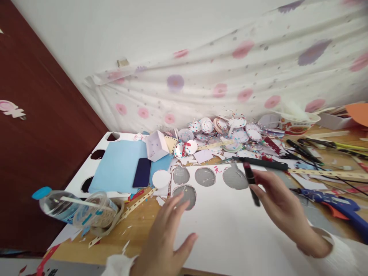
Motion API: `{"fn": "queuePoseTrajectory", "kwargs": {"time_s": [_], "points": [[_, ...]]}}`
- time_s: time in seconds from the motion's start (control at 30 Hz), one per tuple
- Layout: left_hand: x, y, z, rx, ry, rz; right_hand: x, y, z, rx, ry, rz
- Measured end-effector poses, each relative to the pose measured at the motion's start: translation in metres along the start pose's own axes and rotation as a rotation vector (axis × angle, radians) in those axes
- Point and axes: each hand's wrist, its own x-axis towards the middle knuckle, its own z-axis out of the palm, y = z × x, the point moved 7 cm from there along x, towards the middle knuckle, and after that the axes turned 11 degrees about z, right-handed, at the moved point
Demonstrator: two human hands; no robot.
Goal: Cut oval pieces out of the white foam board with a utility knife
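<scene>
My left hand is held over the left edge of a white sheet, fingers apart and nothing in them. Its fingertips are near a round cut-out in the sheet, through which a grey surface shows. Between the thumb and fingers of my right hand is a dark marker pen with a reddish upper end, tilted above the sheet. Several round holes run along the sheet's far edge, with a red handwritten mark between two of them. A white paper disc lies left of the holes.
A heap of decorated paper discs lies against the curtain-covered wall. To the left are blue paper, a phone, a bottle and a plastic cup. A blue glue gun and a black cutter lie right.
</scene>
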Motion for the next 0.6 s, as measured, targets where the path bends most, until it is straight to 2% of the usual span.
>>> {"fn": "queuePoseTrajectory", "kwargs": {"time_s": [0.1, 0.17, 0.23, 0.3, 0.43, 0.47, 0.53, 0.6], "points": [[0.023, 0.027, 0.031, -0.161, -0.051, 0.012, -0.019, -0.033, 0.013, 0.317, -0.076, 0.211], [0.034, 0.037, 0.051, -0.248, -0.184, -0.032, -0.032, -0.043, 0.02, 0.434, -0.137, 0.317], [0.04, 0.044, 0.06, -0.222, -0.315, -0.023, -0.041, -0.047, 0.024, 0.497, -0.192, 0.394], [0.043, 0.051, 0.057, -0.114, -0.36, 0.076, -0.048, -0.048, 0.031, 0.498, -0.323, 0.456], [0.042, 0.065, 0.044, 0.044, -0.275, 0.274, -0.074, -0.048, 0.063, 0.498, -0.818, 0.685], [0.041, 0.068, 0.042, 0.064, -0.254, 0.298, -0.081, -0.047, 0.067, 0.516, -0.875, 0.744], [0.036, 0.072, 0.04, 0.109, -0.23, 0.337, -0.092, -0.043, 0.067, 0.517, -0.887, 0.798], [0.027, 0.073, 0.031, 0.144, -0.196, 0.388, -0.098, -0.037, 0.053, 0.457, -0.836, 0.725]]}}
